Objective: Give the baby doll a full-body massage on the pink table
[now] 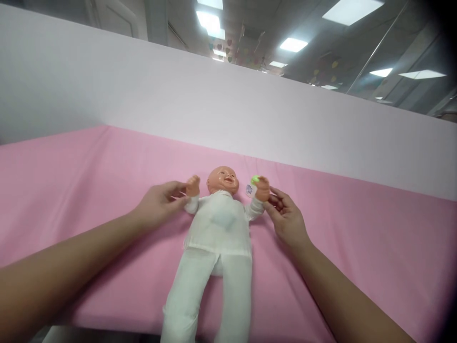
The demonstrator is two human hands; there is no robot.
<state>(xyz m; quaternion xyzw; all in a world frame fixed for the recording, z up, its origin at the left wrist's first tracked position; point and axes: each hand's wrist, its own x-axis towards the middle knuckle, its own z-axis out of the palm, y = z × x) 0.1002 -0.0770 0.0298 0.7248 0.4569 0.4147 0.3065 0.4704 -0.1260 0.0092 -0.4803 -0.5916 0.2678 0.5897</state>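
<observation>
A baby doll (218, 228) in white clothes lies on its back on a pink sheet (71, 190), head away from me and legs toward me. My left hand (160, 202) holds the doll's arm at the sleeve, just below its small raised fist. My right hand (285, 216) grips the doll's other arm at the wrist. A small white bottle with a green cap (253, 186) sits in that doll hand, beside my fingers.
A pale pink-white wall panel (250, 105) rises behind the sheet. Above it show ceiling lights (352, 9) and hanging heart decorations (228, 47). The sheet's near edge drops off at the bottom left.
</observation>
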